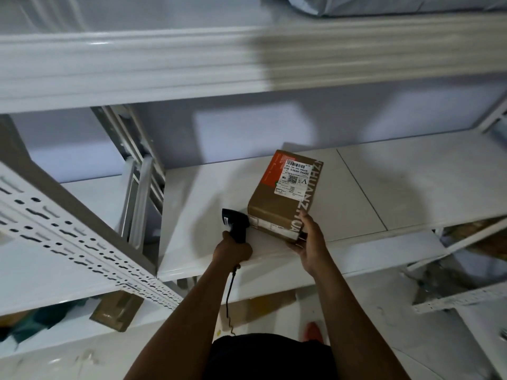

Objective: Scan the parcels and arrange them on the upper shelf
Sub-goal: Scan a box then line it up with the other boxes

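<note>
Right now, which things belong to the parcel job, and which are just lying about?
In use: brown cardboard parcel with white label, held by right hand; black handheld scanner, gripped by left hand; white metal shelf.
Lying about: grey plastic bag above; brown cardboard box below.

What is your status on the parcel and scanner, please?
Left hand grips scanner. Right hand holds brown parcel on white shelf. Grey bag on shelf above.

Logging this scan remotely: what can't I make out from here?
All head view.
- Label on box: fine print too small.
- Scanner window: turned away, in left hand.
- Grey bag: cut off by top edge.
- Top beam: motion blur.
- Lower parcel: partly behind post.
</note>
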A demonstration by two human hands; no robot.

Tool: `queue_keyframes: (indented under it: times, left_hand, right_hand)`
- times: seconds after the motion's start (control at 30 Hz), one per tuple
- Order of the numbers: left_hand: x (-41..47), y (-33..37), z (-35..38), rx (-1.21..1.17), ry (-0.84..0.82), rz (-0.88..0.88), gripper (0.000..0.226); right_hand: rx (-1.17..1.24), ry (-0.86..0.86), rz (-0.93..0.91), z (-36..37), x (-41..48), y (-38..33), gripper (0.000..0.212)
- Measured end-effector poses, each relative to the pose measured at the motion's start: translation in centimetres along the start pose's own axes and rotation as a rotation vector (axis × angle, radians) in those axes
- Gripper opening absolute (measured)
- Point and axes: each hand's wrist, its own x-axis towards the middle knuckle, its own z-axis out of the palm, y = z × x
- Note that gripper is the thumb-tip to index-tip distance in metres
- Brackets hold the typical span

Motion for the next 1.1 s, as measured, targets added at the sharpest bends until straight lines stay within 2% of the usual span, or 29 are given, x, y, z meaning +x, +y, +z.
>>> queue_keyframes:
  times: [0.1,0.23,0.33,0.43,0.53,0.67,0.77,0.93,1.03,1.1]
  left_hand:
    - [0.1,-0.9,-0.1,-0.161,-0.021,-0.062,0.053]
    - [0.1,-1.3,-1.0,-0.438,0.038,-0.013,0.028]
    - [0.1,-1.3,-2.3,-0.603,0.064,0.030,0.024]
    - [-0.4,-1.6,-3.5,-0.651,0.076,0.076,0.019]
    - [-1.2,-1.3,-4.6,-0.664,0.079,0.115,0.012]
    - [-2.4,0.5,-6.3,-0.812,0.027,0.161,0.009]
    - [-3.9,2.4,-7.8,-0.787,-0.052,0.200,0.018]
    - [-6.9,5.6,-10.5,-0.648,-0.142,0.227,0.028]
    - [-8.7,6.8,-11.8,-0.584,-0.174,0.278,0.031]
    - [-10.0,7.4,-12.6,-0.549,-0.168,0.306,0.032]
  right_hand:
    - [-0.021,0.017,0.010,-0.1,0.0,0.4,0.059]
    - [-0.070,0.033,0.032,-0.2,-0.3,1.1,0.046]
    - [-0.102,0.039,0.038,-0.2,-0.5,1.9,0.044]
    - [-0.090,0.006,0.038,-0.4,-0.7,2.6,0.041]
    - [-0.082,-0.014,0.015,-0.5,-0.6,2.9,0.047]
    - [-0.063,0.020,-0.021,0.0,-0.7,2.6,0.052]
    - [-0.041,0.076,-0.058,0.5,-1.0,2.5,0.055]
    - [-0.066,0.152,-0.254,1.0,-0.8,2.1,0.055]
    - [-0.102,0.249,-0.329,1.2,-0.4,1.7,0.075]
    - [-0.110,0.297,-0.373,1.2,-0.4,1.5,0.079]
